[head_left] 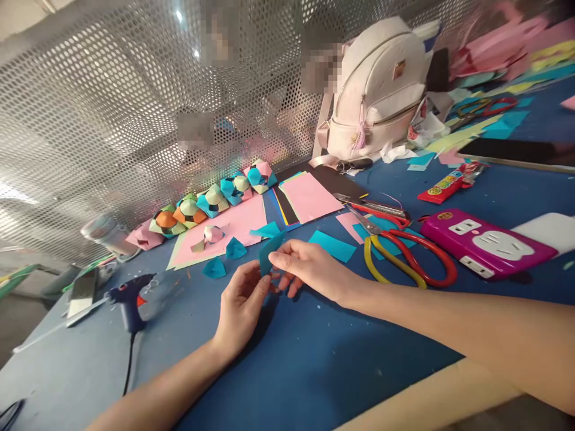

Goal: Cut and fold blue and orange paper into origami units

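Between my two hands is a small piece of blue paper [268, 254], held up over the table with its face turned partly away. My left hand [242, 293] pinches its lower edge between thumb and fingers. The thumb and fingers of my right hand [305, 266] grip its right side. Just beyond my hands lie folded blue paper pieces [235, 248] and a flat blue paper rectangle [332, 246]. A small pink and cream paper piece [211, 234] sits on pink sheets [188, 257].
A row of folded paper balls [212, 200] runs along the perforated metal screen [135, 120]. To the left stands a glue gun [130, 302]. Scissors [404, 254], a purple power strip [485, 242], a red wrapper [444, 185] and a backpack [377, 90] are on the right.
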Tool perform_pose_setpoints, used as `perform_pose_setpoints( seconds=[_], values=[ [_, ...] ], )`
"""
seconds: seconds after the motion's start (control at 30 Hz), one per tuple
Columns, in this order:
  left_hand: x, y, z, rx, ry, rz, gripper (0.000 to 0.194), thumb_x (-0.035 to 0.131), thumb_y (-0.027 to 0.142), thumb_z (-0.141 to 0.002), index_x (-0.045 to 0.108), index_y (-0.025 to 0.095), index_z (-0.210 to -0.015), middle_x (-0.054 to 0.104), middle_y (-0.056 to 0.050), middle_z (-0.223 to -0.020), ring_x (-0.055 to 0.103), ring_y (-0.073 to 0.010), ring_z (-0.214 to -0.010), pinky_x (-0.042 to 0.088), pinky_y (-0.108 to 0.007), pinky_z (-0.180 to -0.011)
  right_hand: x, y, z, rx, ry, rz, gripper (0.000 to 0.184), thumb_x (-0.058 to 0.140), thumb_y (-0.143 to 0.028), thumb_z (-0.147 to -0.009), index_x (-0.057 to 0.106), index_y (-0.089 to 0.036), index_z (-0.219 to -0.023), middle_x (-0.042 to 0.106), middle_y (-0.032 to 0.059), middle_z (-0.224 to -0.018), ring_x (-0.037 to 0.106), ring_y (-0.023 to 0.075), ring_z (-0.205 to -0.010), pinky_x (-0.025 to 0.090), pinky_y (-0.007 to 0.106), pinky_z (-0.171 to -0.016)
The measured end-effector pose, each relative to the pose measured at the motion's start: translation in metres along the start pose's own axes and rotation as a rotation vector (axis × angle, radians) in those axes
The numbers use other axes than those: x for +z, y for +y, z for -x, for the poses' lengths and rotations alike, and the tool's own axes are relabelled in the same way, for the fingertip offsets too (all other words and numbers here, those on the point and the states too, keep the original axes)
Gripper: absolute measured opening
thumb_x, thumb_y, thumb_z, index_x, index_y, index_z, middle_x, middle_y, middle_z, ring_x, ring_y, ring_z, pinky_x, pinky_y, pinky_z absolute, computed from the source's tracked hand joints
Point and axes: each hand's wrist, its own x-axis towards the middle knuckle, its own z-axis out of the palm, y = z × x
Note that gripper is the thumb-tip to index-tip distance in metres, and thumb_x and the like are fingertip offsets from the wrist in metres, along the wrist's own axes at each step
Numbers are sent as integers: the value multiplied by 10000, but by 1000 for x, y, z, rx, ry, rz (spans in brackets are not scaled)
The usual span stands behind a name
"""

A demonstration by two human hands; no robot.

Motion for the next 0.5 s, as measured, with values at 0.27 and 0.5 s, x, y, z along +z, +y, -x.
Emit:
perform_pose_setpoints(
  seconds=[0.27,0.5],
  values=[
    [1,-2,0,157,-44,-168,218,612,223,-854,651,236,-1068,714,-24,-1049,661,-159,-972,523,-272,-856,6,-9,7,94,25,-76,188,496,-243,-914,535,-158,-751,576,-5,-693,634,113,-610,543,209,-498],
    [-1,0,-1,30,-6,-66,367,696,345,-791,601,207,-1117,679,-50,-1005,646,-191,-941,521,-312,-820,4,-9,4,31,109,77,217,539,-157,-887,542,-142,-671,577,-16,-604,574,76,-547,476,159,-463]
  ],
)
